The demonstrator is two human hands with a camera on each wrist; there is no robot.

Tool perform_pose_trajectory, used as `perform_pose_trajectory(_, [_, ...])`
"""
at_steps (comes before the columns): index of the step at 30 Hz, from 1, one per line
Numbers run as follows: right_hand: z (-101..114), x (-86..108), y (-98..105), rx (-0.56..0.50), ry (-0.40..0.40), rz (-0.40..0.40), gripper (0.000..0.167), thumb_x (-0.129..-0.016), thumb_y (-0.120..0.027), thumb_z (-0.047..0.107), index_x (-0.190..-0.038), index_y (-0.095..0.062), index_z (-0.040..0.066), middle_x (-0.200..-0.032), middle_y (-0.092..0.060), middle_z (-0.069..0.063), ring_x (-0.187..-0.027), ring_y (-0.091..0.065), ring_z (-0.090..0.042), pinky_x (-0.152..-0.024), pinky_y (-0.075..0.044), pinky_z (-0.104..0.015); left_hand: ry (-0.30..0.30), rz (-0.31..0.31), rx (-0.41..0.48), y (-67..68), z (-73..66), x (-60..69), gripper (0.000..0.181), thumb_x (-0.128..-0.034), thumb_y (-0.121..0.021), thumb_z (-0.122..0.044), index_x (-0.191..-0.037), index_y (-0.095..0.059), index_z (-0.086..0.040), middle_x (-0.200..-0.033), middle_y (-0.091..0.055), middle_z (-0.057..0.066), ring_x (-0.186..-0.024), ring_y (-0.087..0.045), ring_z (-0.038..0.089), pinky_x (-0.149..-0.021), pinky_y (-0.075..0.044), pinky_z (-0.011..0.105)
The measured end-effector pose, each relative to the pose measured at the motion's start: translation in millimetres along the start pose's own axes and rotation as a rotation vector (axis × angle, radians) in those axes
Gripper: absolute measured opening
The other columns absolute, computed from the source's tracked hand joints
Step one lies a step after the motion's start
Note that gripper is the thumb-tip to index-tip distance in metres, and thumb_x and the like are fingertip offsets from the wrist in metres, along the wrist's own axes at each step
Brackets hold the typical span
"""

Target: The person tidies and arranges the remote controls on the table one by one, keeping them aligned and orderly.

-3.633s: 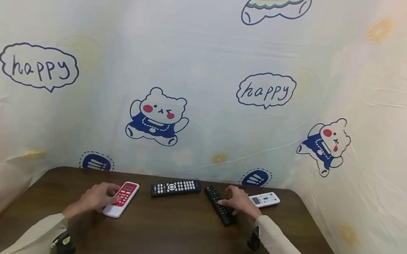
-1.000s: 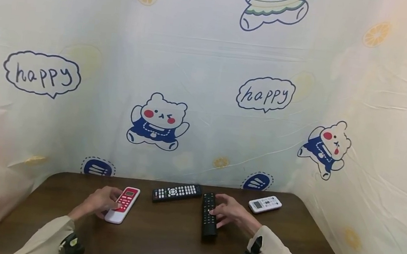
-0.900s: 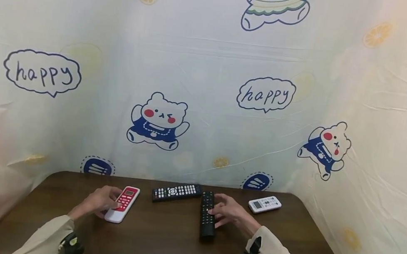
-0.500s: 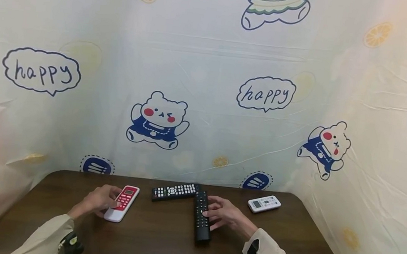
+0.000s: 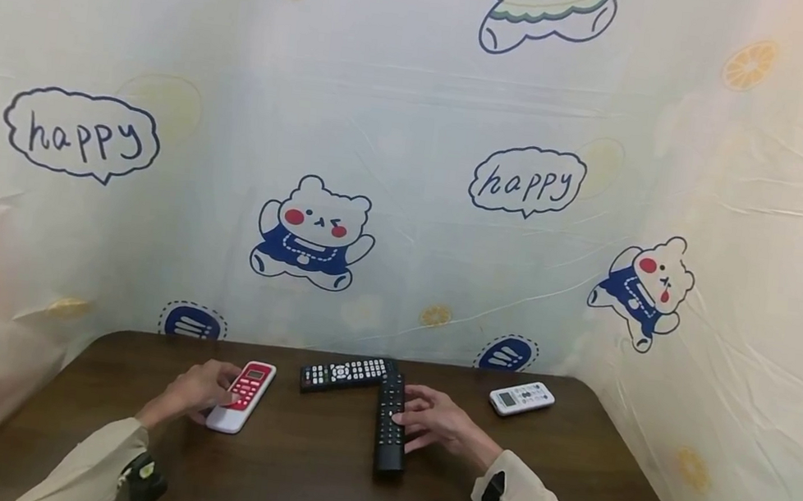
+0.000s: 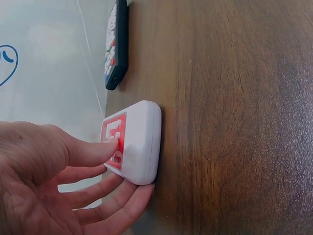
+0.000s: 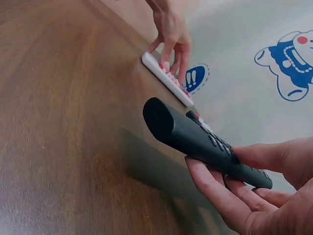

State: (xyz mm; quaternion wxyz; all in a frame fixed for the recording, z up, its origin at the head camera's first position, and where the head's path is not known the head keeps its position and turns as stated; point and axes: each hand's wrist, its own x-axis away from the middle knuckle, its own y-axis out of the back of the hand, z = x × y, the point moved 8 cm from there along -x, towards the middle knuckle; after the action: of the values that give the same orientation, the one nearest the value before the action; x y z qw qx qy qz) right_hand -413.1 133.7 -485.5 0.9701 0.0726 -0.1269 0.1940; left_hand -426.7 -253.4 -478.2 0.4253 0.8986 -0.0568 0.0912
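My left hand (image 5: 195, 392) grips the red and white remote (image 5: 228, 417) at the left of the table; in the left wrist view the thumb presses on its red button face and the fingers lie along its side. Near the table's middle my right hand (image 5: 443, 425) holds a long black remote (image 5: 389, 457) between thumb and fingers. The right wrist view shows this black remote (image 7: 190, 139) tilted, its near end raised above the table. Its far end overlaps the right end of another black remote with white buttons (image 5: 339, 372); whether they touch, I cannot tell.
A small white remote (image 5: 522, 398) lies at the back right of the brown table (image 5: 300, 487). Behind the table hangs a pale printed cloth (image 5: 413, 153), which also runs down both sides.
The long black remote, in my right hand, has moved left from beside the white remote and turned to point nearly straight back. My left hand keeps its grip in about the same place.
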Motion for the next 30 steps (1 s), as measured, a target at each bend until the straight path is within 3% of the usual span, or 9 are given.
perform_pose_trajectory(12, [-4,1.5,-15,-0.025,0.01,0.034,0.073,-0.095,-0.076,0.005,-0.157,-0.039,-0.003,-0.122,-0.068,-0.018,-0.091,-0.074,-0.025,-0.072,-0.066,-0.043,-0.082,0.002,-0.006,0.2,-1.4,-0.8,0.053,-0.093,-0.071,0.001,-0.141,-0.05,0.014,-0.114,-0.065,0.028,-0.094,-0.065,0.033,-0.062,-0.063,0.042])
perform_pose_trajectory(30, [-9,-0.1,-21,0.018,-0.018,0.018,0.07,-0.093,-0.075,0.0,-0.152,-0.039,-0.009,-0.112,-0.069,-0.022,-0.087,-0.074,-0.025,-0.071,-0.066,-0.043,-0.012,0.017,-0.004,0.7,2.8,-3.2,0.056,-0.0933,-0.073,-0.003,-0.142,-0.05,0.012,-0.116,-0.062,0.03,-0.096,-0.063,0.037,-0.065,-0.063,0.043])
